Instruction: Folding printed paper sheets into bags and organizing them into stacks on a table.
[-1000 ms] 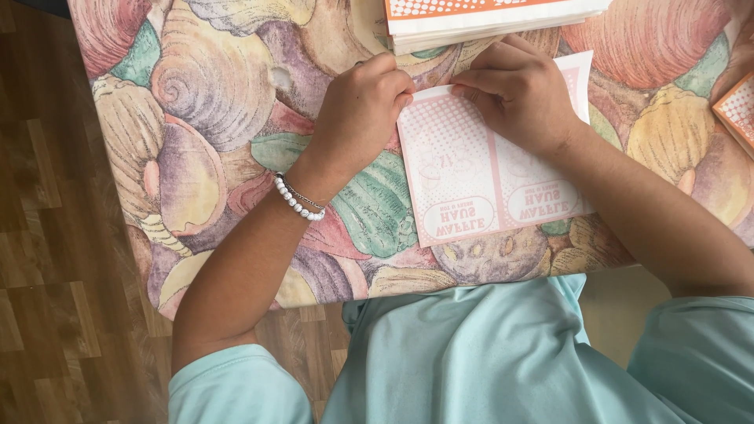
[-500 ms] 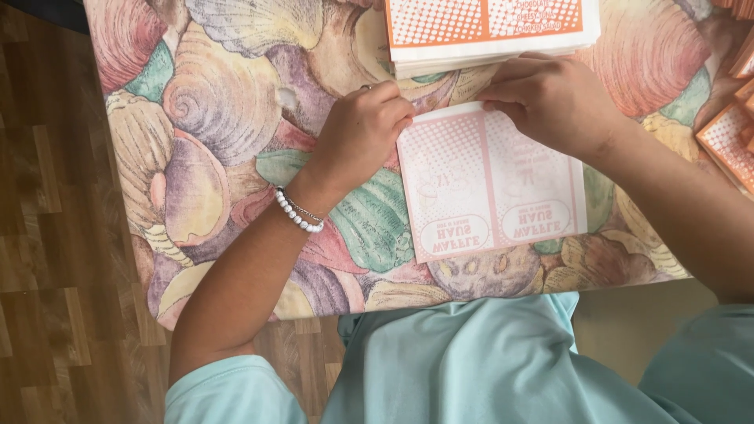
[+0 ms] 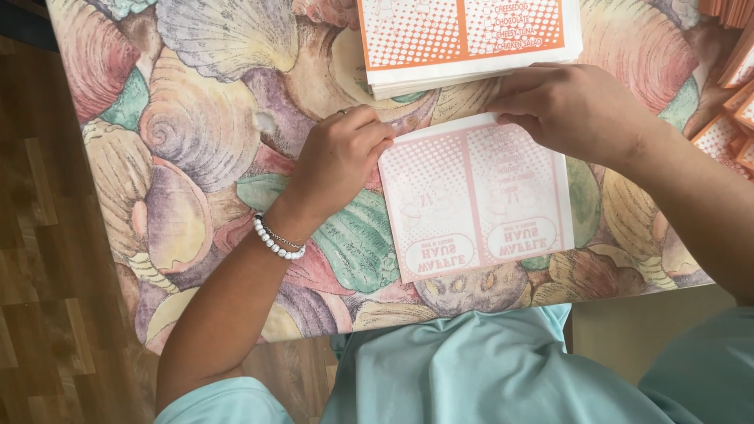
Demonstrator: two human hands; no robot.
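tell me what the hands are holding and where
Both hold the pale printed paper sheet flat on the table: left hand at its top left corner, right hand at its top edge.

A flat white paper bag [image 3: 476, 200] printed with faded pink dots lies on the shell-patterned tablecloth [image 3: 196, 133], a stack of orange-dotted white bags [image 3: 467, 35] just beyond it, more orange-printed pieces [image 3: 730, 94] at the right edge.

Between your left hand [image 3: 338, 161] and right hand [image 3: 577, 110]: thin matt paper sheet [image 3: 475, 200] | under them: smooth printed tablecloth [image 3: 196, 149] | beyond: matt paper stack [image 3: 471, 39] | your left wrist: glossy bead bracelet [image 3: 275, 242] | leftward: wood floor [image 3: 39, 251]
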